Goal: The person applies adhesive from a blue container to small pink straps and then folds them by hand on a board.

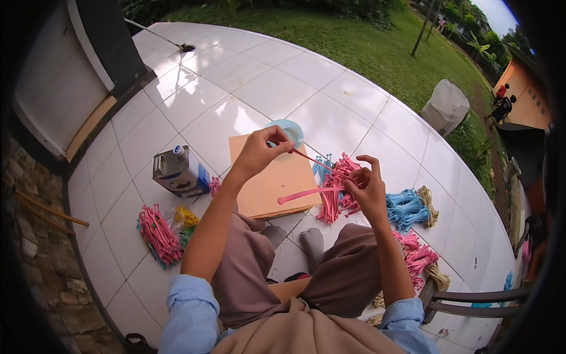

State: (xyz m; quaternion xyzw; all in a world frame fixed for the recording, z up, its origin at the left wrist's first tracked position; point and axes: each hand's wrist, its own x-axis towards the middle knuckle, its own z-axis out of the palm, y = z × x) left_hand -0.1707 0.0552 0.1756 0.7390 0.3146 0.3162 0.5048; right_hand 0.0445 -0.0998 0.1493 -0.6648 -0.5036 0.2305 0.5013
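Observation:
A thin pink strap (312,160) is stretched between my two hands above a tan board (274,177). My left hand (262,152) pinches one end of it, fingers closed. Thumb and index finger of my right hand (368,186) close on the other part, with the remaining fingers raised. From the right hand a flat pink length with a round tip (282,200) reaches left over the board; whether both lengths are one piece I cannot tell. A light blue bowl (299,132) sits at the board's far edge, partly behind my left hand. Bundled pink straps (331,206) lie beside the board.
A metal can (184,174) stands left of the board. Near it lie a pink bundle (159,236) and a bag of yellow pieces (187,217). Blue bundles (407,209) and more pink ones (420,259) lie right, by a dark chair (471,298). White tiles meet grass beyond.

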